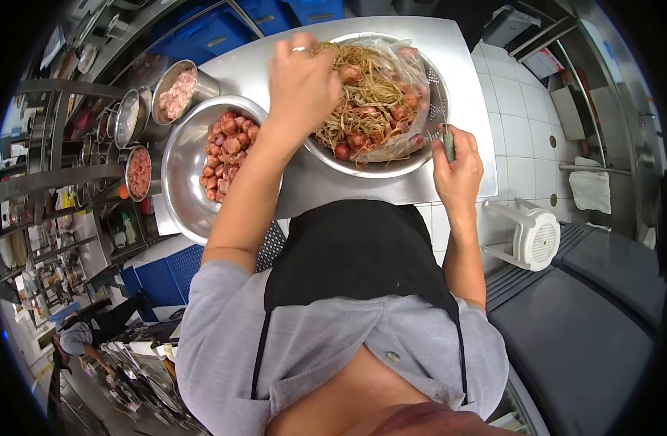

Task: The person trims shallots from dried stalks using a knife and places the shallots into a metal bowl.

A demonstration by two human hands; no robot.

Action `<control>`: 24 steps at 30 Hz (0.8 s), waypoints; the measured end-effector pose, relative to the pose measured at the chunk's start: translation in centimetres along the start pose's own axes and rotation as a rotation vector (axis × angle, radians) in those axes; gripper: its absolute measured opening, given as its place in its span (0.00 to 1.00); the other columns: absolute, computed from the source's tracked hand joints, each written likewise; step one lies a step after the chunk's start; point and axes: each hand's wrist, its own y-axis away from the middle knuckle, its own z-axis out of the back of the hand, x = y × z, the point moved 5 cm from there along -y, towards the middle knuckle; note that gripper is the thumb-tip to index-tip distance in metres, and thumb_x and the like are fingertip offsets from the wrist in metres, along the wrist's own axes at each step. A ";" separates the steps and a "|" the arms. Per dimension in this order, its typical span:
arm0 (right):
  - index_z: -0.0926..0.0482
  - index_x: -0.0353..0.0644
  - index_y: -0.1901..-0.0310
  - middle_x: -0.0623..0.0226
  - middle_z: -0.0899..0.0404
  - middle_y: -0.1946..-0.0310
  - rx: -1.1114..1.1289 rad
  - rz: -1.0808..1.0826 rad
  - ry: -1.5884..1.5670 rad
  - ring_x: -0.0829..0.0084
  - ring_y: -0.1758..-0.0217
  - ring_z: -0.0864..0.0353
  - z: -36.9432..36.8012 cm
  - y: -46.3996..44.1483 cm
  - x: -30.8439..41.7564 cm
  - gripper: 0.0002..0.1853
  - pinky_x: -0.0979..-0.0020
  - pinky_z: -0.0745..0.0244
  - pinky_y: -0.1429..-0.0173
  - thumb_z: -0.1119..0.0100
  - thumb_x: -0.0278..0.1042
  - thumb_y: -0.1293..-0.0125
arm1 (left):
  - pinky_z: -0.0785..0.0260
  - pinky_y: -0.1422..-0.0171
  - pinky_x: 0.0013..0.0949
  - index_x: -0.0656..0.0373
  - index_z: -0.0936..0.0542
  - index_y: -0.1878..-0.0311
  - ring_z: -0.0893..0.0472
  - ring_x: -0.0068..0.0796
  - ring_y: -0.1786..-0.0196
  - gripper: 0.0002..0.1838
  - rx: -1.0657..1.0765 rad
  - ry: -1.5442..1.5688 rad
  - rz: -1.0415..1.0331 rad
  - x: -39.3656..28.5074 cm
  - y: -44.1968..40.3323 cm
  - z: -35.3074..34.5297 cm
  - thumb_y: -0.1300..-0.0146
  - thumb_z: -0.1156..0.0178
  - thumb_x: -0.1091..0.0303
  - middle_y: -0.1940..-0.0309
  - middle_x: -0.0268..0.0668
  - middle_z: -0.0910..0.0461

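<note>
My left hand [303,87], with a ring on one finger, is over the left side of a perforated metal colander [438,94]. Its fingers are curled beside the dry shallot stems [362,94]; what they hold, if anything, is hidden. My right hand [458,166] is closed around the green handle of a small knife [449,144] at the colander's right rim. Inside the colander, reddish shallots [356,139] lie among straw-like stems in a clear plastic bag [413,80]. Left of it, a steel bowl [181,171] holds loose shallots [232,139], partly hidden by my left forearm.
Metal pots of pinkish meat [177,93] stand left of the bowl. The steel table [464,73] ends at my right, near a white plastic stool [538,240]. Blue bins [213,33] are beyond the far edge. Another person [78,338] works at the lower left.
</note>
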 end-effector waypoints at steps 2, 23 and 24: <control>0.16 0.35 0.44 0.50 0.14 0.55 0.039 -0.008 -0.038 0.47 0.53 0.12 -0.1 -0.3 0.3 0.16 0.55 0.17 0.47 0.30 0.28 0.31 | 0.21 0.42 0.52 0.57 0.10 0.56 0.16 0.51 0.44 0.13 0.072 0.062 0.025 -0.6 -0.9 -1.8 0.37 0.30 0.58 0.54 0.48 0.14; 0.22 0.41 0.28 0.43 0.15 0.37 0.310 0.173 -0.327 0.50 0.32 0.14 -3.2 -1.8 5.7 0.26 0.59 0.22 0.29 0.37 0.25 0.27 | 0.19 0.54 0.34 0.56 0.22 0.33 0.14 0.29 0.61 0.30 -0.104 0.633 0.308 -0.1 7.4 -3.2 0.42 0.31 0.74 0.59 0.37 0.16; 0.22 0.42 0.29 0.43 0.14 0.40 0.366 0.161 -0.288 0.46 0.36 0.14 -3.7 -2.0 6.1 0.25 0.57 0.20 0.32 0.37 0.25 0.27 | 0.19 0.53 0.33 0.58 0.23 0.32 0.15 0.27 0.58 0.29 -0.149 0.751 0.271 -0.1 7.4 -3.0 0.38 0.34 0.76 0.57 0.37 0.16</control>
